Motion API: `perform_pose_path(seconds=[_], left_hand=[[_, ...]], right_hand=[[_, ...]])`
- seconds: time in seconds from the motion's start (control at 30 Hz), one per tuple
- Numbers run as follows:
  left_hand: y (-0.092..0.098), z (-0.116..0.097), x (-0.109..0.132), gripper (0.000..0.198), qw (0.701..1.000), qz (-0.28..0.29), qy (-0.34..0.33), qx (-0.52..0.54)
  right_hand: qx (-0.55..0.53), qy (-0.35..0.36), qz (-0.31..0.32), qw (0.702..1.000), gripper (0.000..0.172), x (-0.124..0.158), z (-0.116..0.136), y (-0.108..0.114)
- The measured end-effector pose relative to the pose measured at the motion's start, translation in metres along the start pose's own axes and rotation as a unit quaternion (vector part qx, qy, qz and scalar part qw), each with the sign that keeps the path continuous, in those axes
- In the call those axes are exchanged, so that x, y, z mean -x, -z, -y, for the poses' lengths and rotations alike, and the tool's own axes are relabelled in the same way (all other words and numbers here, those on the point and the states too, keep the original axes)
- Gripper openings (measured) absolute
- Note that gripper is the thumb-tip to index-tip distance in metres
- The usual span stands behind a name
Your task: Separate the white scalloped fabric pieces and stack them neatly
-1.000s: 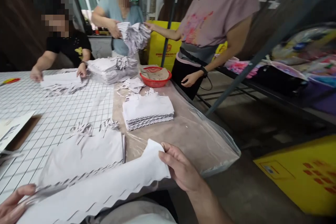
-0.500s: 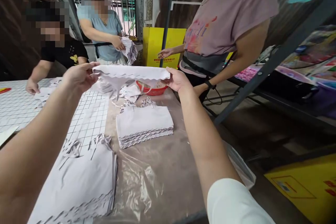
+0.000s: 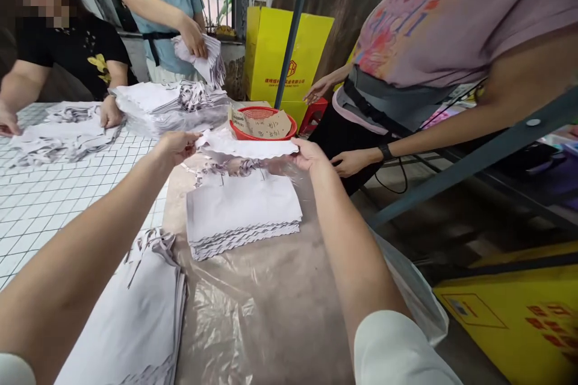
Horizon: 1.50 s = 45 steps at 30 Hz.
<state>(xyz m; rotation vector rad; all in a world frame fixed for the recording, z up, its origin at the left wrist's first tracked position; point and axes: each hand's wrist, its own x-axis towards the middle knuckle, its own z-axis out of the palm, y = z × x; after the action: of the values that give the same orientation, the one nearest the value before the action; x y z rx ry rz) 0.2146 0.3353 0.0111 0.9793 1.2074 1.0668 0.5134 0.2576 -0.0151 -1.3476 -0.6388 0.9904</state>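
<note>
Stretched between my two hands is a white cloth piece (image 3: 249,148) with a wavy edge. My left hand (image 3: 177,148) pinches its left end, and my right hand (image 3: 309,154) grips the right end. Just below and nearer to me lies a neat stack of white cloth pieces (image 3: 244,207), with wavy near edges and thin strips at the far side. Another, larger stack of white cloth (image 3: 135,313) lies at the lower left, partly behind my left forearm. Behind the held piece sits a red basket (image 3: 289,126) with a handwritten cardboard piece (image 3: 264,125) in it.
Brown plastic-covered tabletop (image 3: 271,307) meets a white grid surface (image 3: 27,216) at left. Bagged cloth (image 3: 167,102) lies at the back. Three people stand around the table; one holds cloth (image 3: 208,60). A slanting metal bar (image 3: 451,162) and yellow boxes (image 3: 289,48) are nearby.
My hands have lowered the cloth toward the stack, with the left hand shifting right. The view has tilted down and moved closer, showing more of the red basket.
</note>
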Motion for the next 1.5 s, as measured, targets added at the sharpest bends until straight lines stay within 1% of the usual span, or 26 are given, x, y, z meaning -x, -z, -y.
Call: perform_pose_path(seconds=[0.07, 0.13, 0.2, 0.27, 0.33, 0.4, 0.47, 0.57, 0.63, 0.67, 0.7, 0.73, 0.77, 0.8, 0.83, 0.87, 0.9, 0.93, 0.97, 1.0, 1.07, 1.13, 1.2, 1.27, 1.5], left_hand=[[0.013, -0.009, 0.016, 0.011, 1.000, 0.023, -0.011, -0.002], [0.029, -0.004, 0.039, 0.011, 0.998, 0.058, -0.016, -0.025], [0.047, 0.017, 0.063, 0.017, 0.995, 0.084, -0.007, -0.062], [0.061, 0.046, 0.084, 0.026, 0.991, 0.087, 0.017, -0.100], [0.071, 0.076, 0.099, 0.033, 0.986, 0.087, 0.042, -0.133], [0.074, 0.098, 0.108, 0.038, 0.982, 0.091, 0.050, -0.156], [0.074, 0.111, 0.113, 0.042, 0.981, 0.093, 0.039, -0.166], [0.073, 0.118, 0.116, 0.044, 0.980, 0.083, 0.016, -0.183], [0.075, 0.119, 0.118, 0.042, 0.973, 0.080, 0.002, -0.218], [0.076, 0.118, 0.119, 0.039, 0.963, 0.082, -0.008, -0.256], [0.076, 0.118, 0.121, 0.035, 0.947, 0.079, -0.024, -0.310], [0.076, 0.116, 0.123, 0.030, 0.922, 0.065, -0.053, -0.377], [0.073, 0.115, 0.125, 0.027, 0.888, 0.041, -0.095, -0.447], [0.068, 0.113, 0.127, 0.026, 0.847, 0.012, -0.147, -0.510], [0.060, 0.112, 0.128, 0.028, 0.805, -0.017, -0.205, -0.557], [0.050, 0.112, 0.128, 0.033, 0.768, -0.037, -0.259, -0.585], [0.038, 0.112, 0.126, 0.038, 0.739, -0.041, -0.306, -0.598], [0.025, 0.113, 0.123, 0.042, 0.719, -0.031, -0.342, -0.604], [0.012, 0.115, 0.118, 0.046, 0.705, -0.012, -0.366, -0.607], [0.000, 0.118, 0.112, 0.049, 0.696, 0.006, -0.378, -0.610], [-0.017, 0.126, 0.099, 0.053, 0.693, 0.032, -0.369, -0.618], [-0.024, 0.136, 0.088, 0.057, 0.707, 0.041, -0.334, -0.622], [-0.023, 0.144, 0.081, 0.060, 0.722, 0.046, -0.307, -0.618], [-0.020, 0.148, 0.079, 0.062, 0.728, 0.053, -0.300, -0.614], [-0.019, 0.148, 0.079, 0.063, 0.727, 0.060, -0.297, -0.616]], right_hand=[[0.004, -0.009, 0.004, 1.000, 0.018, 0.010, 0.006, 0.009], [0.021, -0.012, 0.009, 1.000, 0.020, 0.028, 0.002, 0.021], [0.052, -0.018, 0.011, 0.998, 0.025, 0.051, -0.015, 0.033], [0.090, -0.025, 0.006, 0.996, 0.030, 0.072, -0.038, 0.044], [0.127, -0.023, -0.006, 0.992, 0.035, 0.089, -0.061, 0.052], [0.158, -0.009, -0.022, 0.987, 0.037, 0.098, -0.080, 0.057], [0.185, 0.013, -0.037, 0.982, 0.038, 0.102, -0.093, 0.060], [0.227, 0.052, -0.050, 0.971, 0.041, 0.102, -0.103, 0.063], [0.261, 0.079, -0.058, 0.960, 0.042, 0.101, -0.106, 0.065], [0.279, 0.093, -0.064, 0.954, 0.041, 0.101, -0.106, 0.066], [0.294, 0.105, -0.072, 0.947, 0.039, 0.101, -0.106, 0.067], [0.311, 0.124, -0.083, 0.939, 0.036, 0.101, -0.105, 0.067], [0.336, 0.151, -0.095, 0.925, 0.033, 0.101, -0.104, 0.066], [0.371, 0.188, -0.106, 0.903, 0.032, 0.101, -0.102, 0.063], [0.415, 0.231, -0.113, 0.873, 0.035, 0.100, -0.100, 0.058], [0.464, 0.275, -0.115, 0.834, 0.039, 0.098, -0.098, 0.051], [0.513, 0.313, -0.111, 0.792, 0.043, 0.096, -0.097, 0.042], [0.557, 0.337, -0.101, 0.752, 0.046, 0.094, -0.097, 0.032], [0.593, 0.345, -0.087, 0.722, 0.047, 0.092, -0.097, 0.022], [0.626, 0.341, -0.071, 0.698, 0.048, 0.089, -0.098, 0.012], [0.677, 0.310, -0.037, 0.666, 0.048, 0.085, -0.103, -0.003], [0.703, 0.274, -0.006, 0.656, 0.051, 0.082, -0.109, -0.011], [0.707, 0.260, 0.010, 0.658, 0.054, 0.080, -0.114, -0.011], [0.705, 0.258, 0.012, 0.661, 0.055, 0.080, -0.117, -0.009], [0.701, 0.258, 0.007, 0.664, 0.057, 0.078, -0.120, -0.008]])
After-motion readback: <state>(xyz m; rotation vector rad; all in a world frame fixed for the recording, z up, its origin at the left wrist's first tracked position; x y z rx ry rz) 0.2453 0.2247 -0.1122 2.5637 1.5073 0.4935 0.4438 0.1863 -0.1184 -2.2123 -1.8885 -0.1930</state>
